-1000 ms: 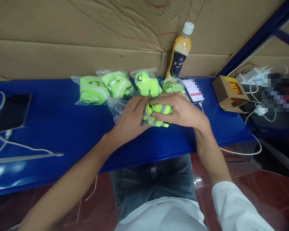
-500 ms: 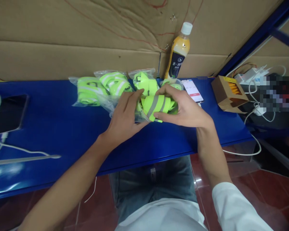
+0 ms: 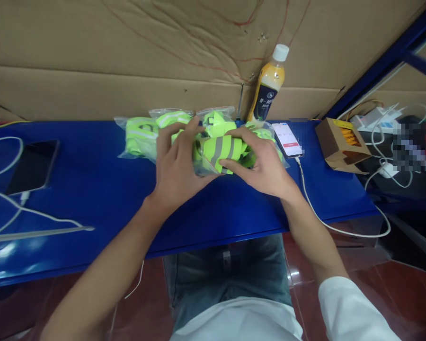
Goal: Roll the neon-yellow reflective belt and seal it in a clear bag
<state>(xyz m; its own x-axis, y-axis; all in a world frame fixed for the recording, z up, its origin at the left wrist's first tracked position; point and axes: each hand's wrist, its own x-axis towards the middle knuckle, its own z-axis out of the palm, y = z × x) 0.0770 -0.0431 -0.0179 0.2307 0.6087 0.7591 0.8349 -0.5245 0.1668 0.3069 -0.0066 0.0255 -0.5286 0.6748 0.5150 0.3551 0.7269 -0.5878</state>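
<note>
Between my hands is a rolled neon-yellow reflective strap [image 3: 220, 150] with grey stripes. My right hand [image 3: 268, 166] is closed around its right side, thumb on the near face and fingers over the top. My left hand [image 3: 175, 166] grips a clear plastic bag [image 3: 203, 166] at the strap's left end, its thumb underneath and partly hidden. The strap's left end appears to be within the bag's mouth. Behind my hands lie several similar bagged straps: one at the left [image 3: 140, 135], one in the middle [image 3: 216, 124] and one at the right [image 3: 264, 131], partly covered by my right hand.
A juice bottle [image 3: 268, 85] stands against the cardboard wall [image 3: 128, 90]. To its right are a lit phone [image 3: 287, 139] with a white cable and an open cardboard box [image 3: 335, 147]. A dark phone [image 3: 33, 166] and cables lie at the left on the blue table [image 3: 120, 199].
The left fingers have lifted and spread more over the bag, and the strap sits slightly further left against it. My right hand has shifted a little left. The view has shifted slightly.
</note>
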